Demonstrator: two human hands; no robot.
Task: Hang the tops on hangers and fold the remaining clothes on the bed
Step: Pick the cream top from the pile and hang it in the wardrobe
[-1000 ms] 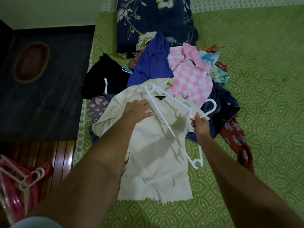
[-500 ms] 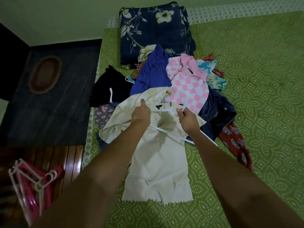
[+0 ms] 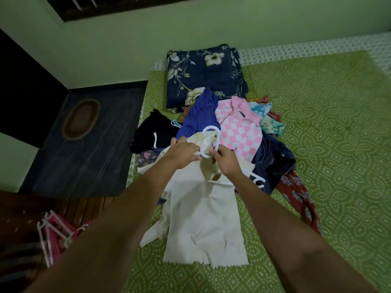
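Early stage, I'd judge: cream top [image 3: 203, 218] lies flat on the bed [image 3: 338, 144], nearest of all, hanger [image 3: 211, 142] only partly worked into its neck, hook poking out. Left hand [image 3: 184, 152] pinches the collar fabric; right hand [image 3: 226, 163] grips the hanger at the neck. Beyond the top, the pile [image 3: 239, 132] waits unsorted, nothing folded. Spare hangers [image 3: 55, 231] sit left of the top, off the bed.

You find no readable text anywhere. Small dark neck label inside collar of pink-and-white checkered knit top [image 3: 241, 132] carries pale marks, too small and blurred for you to read. No brand, number or sign legible on other clothes or bedding.
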